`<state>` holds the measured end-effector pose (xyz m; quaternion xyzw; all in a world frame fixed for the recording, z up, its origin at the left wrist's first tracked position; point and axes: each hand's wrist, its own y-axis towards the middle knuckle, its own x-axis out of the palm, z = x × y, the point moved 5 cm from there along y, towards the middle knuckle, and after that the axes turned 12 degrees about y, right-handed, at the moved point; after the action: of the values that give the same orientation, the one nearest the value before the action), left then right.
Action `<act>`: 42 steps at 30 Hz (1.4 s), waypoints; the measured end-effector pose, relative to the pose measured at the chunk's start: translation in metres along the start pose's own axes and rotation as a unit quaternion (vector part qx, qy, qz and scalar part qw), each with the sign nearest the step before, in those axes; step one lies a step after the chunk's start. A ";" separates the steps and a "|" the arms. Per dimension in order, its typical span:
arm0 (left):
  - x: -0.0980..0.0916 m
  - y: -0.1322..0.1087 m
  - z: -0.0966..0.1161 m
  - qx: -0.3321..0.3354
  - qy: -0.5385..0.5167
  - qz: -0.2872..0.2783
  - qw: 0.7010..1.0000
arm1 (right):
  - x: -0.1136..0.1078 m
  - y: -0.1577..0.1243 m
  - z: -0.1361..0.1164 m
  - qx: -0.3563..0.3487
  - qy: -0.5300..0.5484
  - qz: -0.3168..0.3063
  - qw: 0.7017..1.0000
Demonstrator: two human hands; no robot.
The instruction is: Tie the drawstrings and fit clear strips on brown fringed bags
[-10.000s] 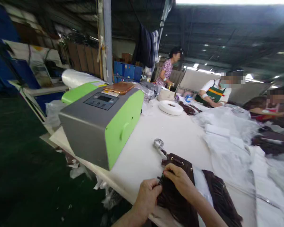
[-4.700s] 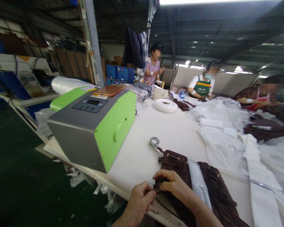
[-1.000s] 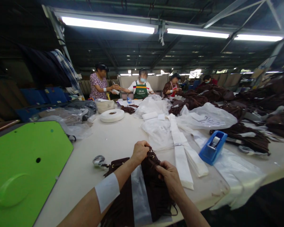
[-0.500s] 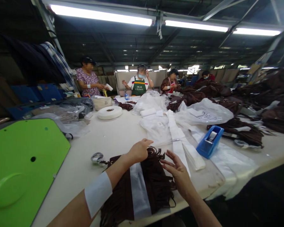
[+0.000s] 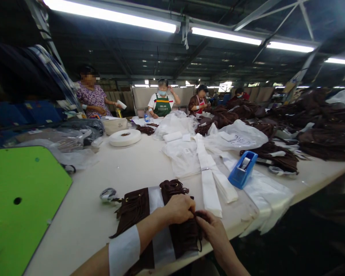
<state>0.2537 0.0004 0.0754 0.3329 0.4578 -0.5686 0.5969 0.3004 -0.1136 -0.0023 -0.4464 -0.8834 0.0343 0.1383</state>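
Note:
A dark brown fringed piece (image 5: 172, 191) lies at the near edge of the white table (image 5: 126, 172), with a clear plastic strip (image 5: 156, 199) across it. My left hand (image 5: 179, 209) is closed on the brown fringe near its right edge. My right hand (image 5: 211, 228) pinches the same brown fringe just beside the left hand, and the two hands touch. A white band wraps my left forearm (image 5: 123, 251). A second brown fringed piece (image 5: 132, 209) lies to the left, with a metal clasp (image 5: 108, 194) at its far end.
A green and grey machine (image 5: 20, 199) fills the near left. A blue tape dispenser (image 5: 243, 168), folded white strips (image 5: 209, 180), plastic bags (image 5: 238, 136) and a white tape roll (image 5: 124, 137) lie further out. Several people work at the far end. Brown piles (image 5: 319, 134) cover the right side.
Half a second ago both hands were open over the brown piece. They have pulled back toward me and closed on its near right edge. The view has shifted left.

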 end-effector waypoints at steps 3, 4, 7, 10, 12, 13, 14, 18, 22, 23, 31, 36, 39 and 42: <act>-0.007 0.001 -0.008 -0.039 -0.093 0.016 0.995 | 0.001 -0.002 -0.006 0.020 0.056 -0.001 0.998; -0.010 0.000 -0.010 -0.051 -0.126 0.021 0.991 | 0.001 -0.002 -0.009 0.019 0.075 0.002 0.997; -0.017 -0.003 -0.014 -0.083 -0.210 0.040 0.973 | 0.005 -0.004 -0.021 -0.011 0.142 0.011 0.990; -0.021 -0.005 -0.013 -0.099 -0.261 0.053 0.959 | 0.017 -0.005 -0.032 -0.021 0.224 -0.009 0.974; -0.021 -0.006 -0.011 -0.093 -0.277 0.050 0.955 | 0.027 -0.006 -0.037 -0.004 0.283 -0.018 0.959; -0.020 -0.006 -0.011 -0.085 -0.280 0.050 0.955 | 0.032 -0.006 -0.038 0.006 0.307 -0.015 0.952; -0.019 -0.005 -0.012 -0.080 -0.282 0.049 0.955 | 0.035 -0.005 -0.038 0.013 0.333 -0.003 0.943; -0.010 0.003 -0.023 -0.081 -0.274 0.048 0.957 | 0.039 0.007 -0.027 0.023 0.358 0.065 0.931; 0.000 0.001 -0.017 -0.069 -0.264 -0.002 0.962 | 0.035 0.011 -0.022 -0.010 0.346 0.069 0.935; 0.001 -0.001 -0.014 -0.070 -0.259 -0.010 0.963 | 0.034 0.011 -0.023 -0.019 0.344 0.068 0.936; -0.005 -0.001 -0.008 -0.031 -0.222 0.032 0.974 | 0.029 0.002 -0.033 -0.043 0.290 0.062 0.954; -0.012 -0.003 -0.012 -0.074 -0.288 0.043 0.954 | 0.029 0.001 -0.025 -0.056 0.263 0.077 0.960; -0.016 -0.007 -0.018 -0.110 -0.328 0.071 0.936 | 0.032 0.000 -0.018 -0.058 0.241 0.063 0.967; -0.022 -0.012 -0.031 -0.151 -0.391 0.129 0.899 | 0.030 -0.003 -0.014 -0.050 0.232 0.073 0.969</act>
<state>0.2385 0.0359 0.0856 0.0460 0.2214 -0.4945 0.8392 0.2852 -0.0919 0.0177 -0.5117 -0.7929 -0.1040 0.3140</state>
